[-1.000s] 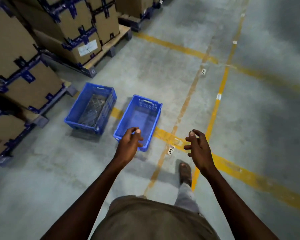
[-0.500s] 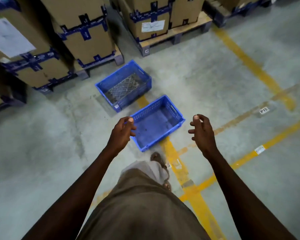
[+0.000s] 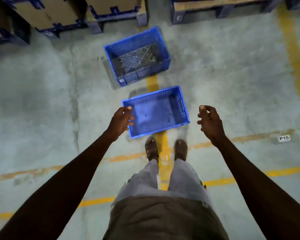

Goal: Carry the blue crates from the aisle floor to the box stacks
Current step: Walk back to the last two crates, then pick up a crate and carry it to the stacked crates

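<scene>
Concrete aisle floor [image 3: 42, 104], near crate [image 3: 156, 113] right at the feet; left hand [image 3: 120, 121] and right hand [image 3: 209, 123] straddle it, fingers loosely curled, empty (lined up for its short ends, I'd guess).

floor [image 3: 42, 104]: concrete | near crate [image 3: 156, 116] | far crate [image 3: 137, 54] | pallets [image 3: 215, 9]

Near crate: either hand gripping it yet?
No. The near crate sits on the floor; left hand and right hand hover loosely curled, holding nothing.
</scene>
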The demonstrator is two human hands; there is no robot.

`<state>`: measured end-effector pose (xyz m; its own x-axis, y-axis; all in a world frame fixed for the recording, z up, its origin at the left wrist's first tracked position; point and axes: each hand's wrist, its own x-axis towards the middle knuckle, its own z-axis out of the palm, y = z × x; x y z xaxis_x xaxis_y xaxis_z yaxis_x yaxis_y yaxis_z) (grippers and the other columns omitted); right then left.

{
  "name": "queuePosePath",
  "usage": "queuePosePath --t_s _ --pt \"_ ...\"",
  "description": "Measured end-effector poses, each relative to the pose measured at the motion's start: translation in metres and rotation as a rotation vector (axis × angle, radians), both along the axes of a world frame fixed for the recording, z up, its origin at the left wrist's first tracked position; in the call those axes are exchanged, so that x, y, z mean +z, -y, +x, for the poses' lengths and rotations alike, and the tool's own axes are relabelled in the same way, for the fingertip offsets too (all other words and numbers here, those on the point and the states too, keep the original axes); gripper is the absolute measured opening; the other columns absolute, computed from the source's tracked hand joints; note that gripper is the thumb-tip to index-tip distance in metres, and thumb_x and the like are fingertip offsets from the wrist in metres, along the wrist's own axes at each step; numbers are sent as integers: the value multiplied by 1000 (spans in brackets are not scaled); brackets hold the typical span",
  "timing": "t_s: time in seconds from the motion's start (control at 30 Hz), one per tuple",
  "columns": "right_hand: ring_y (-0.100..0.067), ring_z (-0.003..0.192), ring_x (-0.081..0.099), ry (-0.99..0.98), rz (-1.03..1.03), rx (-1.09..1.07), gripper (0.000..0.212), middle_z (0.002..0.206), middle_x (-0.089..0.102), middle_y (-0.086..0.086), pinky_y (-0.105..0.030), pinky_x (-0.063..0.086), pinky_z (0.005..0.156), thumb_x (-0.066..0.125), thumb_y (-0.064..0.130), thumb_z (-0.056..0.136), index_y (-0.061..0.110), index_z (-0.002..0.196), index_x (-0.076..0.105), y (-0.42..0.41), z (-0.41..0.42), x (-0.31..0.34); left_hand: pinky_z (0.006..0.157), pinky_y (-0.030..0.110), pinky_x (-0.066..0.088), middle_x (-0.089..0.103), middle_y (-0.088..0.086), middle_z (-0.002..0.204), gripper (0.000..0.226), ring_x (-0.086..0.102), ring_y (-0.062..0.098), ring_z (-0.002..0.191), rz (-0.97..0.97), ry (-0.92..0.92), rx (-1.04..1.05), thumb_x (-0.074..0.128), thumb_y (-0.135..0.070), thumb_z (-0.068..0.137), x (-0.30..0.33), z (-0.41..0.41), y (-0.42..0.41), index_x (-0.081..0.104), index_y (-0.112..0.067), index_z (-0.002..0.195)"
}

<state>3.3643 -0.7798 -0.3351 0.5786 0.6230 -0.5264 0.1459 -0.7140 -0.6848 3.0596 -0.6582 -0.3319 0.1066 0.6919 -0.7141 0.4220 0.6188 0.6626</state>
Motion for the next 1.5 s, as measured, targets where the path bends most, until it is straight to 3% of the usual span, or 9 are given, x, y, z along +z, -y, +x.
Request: queuePosePath --t_s 0.17,0.27,0.47,0.63,0.73,0.8,0.87,1.03,1.5 --pt "-32 98 69 -8 -167 148 79 107 72 -7 -53 55 90 43 94 71 31 117 58 -53 44 -103 64 28 40 63 6 89 30 61 21 70 -200 -81 123 42 -55 100 -91 13 -35 51 -27 104" --pt "-33 102 67 7 -251 292 69 103 71 -8 -47 52 95 42 78 86 22 125 57 -81 66 -186 70 33 46 64 5 94 42 62 22 77 -276 -123 242 40 -62 98 -180 12 -50 49 -24 114" --pt "-36 124 57 113 -362 483 63 126 66 -19 -42 43 103 44 57 101 7 141 48 -122 105 -374 75 32 42 55 10 90 46 52 26 86 -216 -352 249 37 -53 103 -386 8 -55 53 -12 90" --pt "-41 129 52 135 -371 285 69 138 56 -27 -41 40 104 35 61 102 5 140 47 -151 119 -503 101 42 37 49 31 138 69 50 44 126 -91 -656 297 26 -54 104 -514 0 -62 47 5 132" --pt "-36 99 67 45 -335 159 84 110 71 -23 -49 50 94 22 89 84 19 98 67 -168 122 -553 95 51 50 64 27 116 102 63 44 105 -87 -597 464 22 -89 80 -566 -25 -77 60 -1 116" --pt "-24 57 62 -56 -274 52 73 70 67 -16 -40 55 61 31 84 88 18 75 59 -172 120 -568 63 41 58 67 15 77 91 67 32 64 -85 -453 590 31 -87 77 -581 -37 -79 65 -4 95" --pt "-15 36 46 -136 -220 -15 60 49 52 -3 -23 40 40 38 66 99 15 70 52 -176 111 -560 40 27 49 56 2 49 68 53 19 38 -95 -315 634 37 -73 91 -576 -39 -80 59 -10 78" --pt "-13 32 38 -149 -243 -7 59 40 43 5 -19 31 37 39 64 100 17 67 49 -175 101 -490 37 23 46 51 -2 44 62 48 15 35 -150 -183 632 37 -69 95 -504 -53 -64 54 -12 78" --pt "-13 34 45 -163 -95 509 57 47 52 -1 -20 38 38 36 55 105 11 74 54 -164 -14 -29 50 30 44 50 3 56 68 47 19 43 -71 -73 989 49 -77 85 -44 -157 126 58 -10 80"
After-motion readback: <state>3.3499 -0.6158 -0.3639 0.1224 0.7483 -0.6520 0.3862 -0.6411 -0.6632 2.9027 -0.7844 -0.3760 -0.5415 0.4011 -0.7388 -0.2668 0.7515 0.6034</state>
